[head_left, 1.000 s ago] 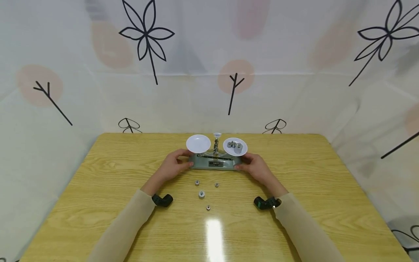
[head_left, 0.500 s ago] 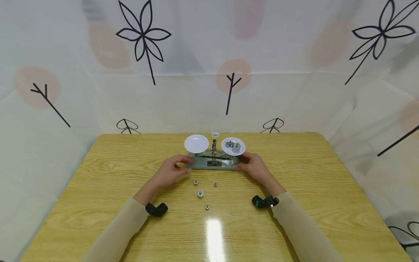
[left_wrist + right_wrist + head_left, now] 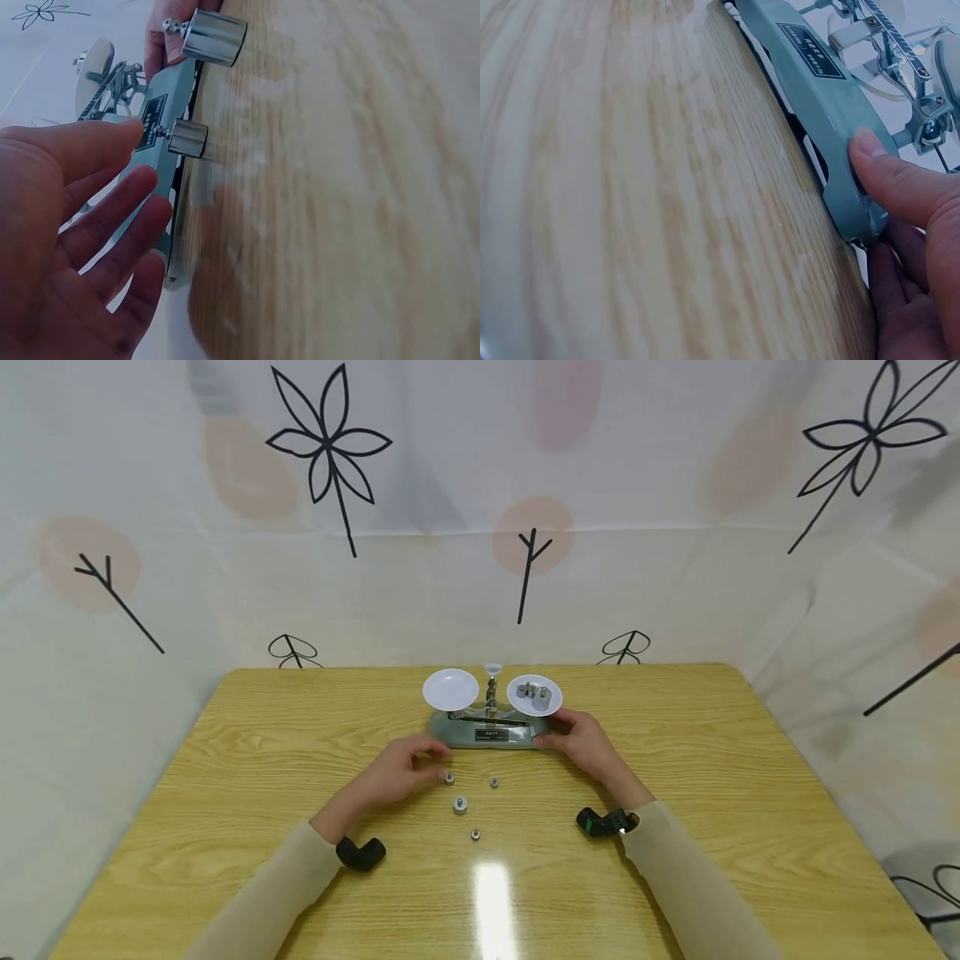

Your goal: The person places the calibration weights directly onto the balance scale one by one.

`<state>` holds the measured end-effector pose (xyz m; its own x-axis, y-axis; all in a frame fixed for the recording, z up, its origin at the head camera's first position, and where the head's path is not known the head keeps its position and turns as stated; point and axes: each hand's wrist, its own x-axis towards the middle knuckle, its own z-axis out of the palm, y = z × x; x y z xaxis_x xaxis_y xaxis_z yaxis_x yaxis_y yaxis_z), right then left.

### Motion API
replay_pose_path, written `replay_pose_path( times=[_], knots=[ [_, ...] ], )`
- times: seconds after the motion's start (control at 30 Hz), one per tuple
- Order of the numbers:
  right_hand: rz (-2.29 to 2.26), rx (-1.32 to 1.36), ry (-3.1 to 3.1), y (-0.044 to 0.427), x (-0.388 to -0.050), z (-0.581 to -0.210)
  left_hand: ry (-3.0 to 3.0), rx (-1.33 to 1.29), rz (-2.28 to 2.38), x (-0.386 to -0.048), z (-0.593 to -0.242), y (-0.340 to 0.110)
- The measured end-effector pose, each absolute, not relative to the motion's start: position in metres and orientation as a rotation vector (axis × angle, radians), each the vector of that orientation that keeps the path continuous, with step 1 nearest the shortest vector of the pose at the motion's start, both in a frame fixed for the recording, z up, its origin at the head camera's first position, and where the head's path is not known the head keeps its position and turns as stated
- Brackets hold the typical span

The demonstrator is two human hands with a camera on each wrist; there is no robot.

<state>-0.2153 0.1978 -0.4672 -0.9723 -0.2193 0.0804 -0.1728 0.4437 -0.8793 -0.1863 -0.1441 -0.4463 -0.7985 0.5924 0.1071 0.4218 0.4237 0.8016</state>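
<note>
A green balance scale (image 3: 450,732) stands near the table's back edge. Its left white pan (image 3: 451,690) is bare; several metal weights (image 3: 541,700) sit in the right pan (image 3: 522,707). My right hand (image 3: 588,747) grips the right end of the scale's base, thumb on the front face and fingers behind, as the right wrist view shows. My left hand (image 3: 401,768) is off the scale, fingers loosely bent and apart, holding nothing. Its thumb and fingertips are close beside a small weight (image 3: 449,778); in the left wrist view that weight (image 3: 187,139) appears just past the thumb.
More loose weights stand in front of the scale: a larger one (image 3: 460,806), a small one (image 3: 494,783) and another small one (image 3: 476,835) nearer me. The wooden table (image 3: 675,893) ends at a patterned cloth backdrop (image 3: 450,593).
My left hand has let go of the scale's left end and moved toward me, down beside the small weight. My right hand still holds the right end.
</note>
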Motion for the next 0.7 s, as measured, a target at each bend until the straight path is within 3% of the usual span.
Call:
replay_pose_path(
  times=[0.33,0.6,0.7],
  knots=[
    [-1.611,-0.354,2.612,0.198,-0.216,-0.468,2.413,0.912,1.299,-0.181,-0.449,-0.141],
    [-1.574,-0.361,2.625,0.188,-0.199,-0.436,2.405,0.950,1.283,-0.183,-0.453,-0.140],
    [-1.576,-0.361,2.631,0.189,-0.200,-0.441,2.425,0.948,1.251,-0.182,-0.452,-0.138]
  ],
)
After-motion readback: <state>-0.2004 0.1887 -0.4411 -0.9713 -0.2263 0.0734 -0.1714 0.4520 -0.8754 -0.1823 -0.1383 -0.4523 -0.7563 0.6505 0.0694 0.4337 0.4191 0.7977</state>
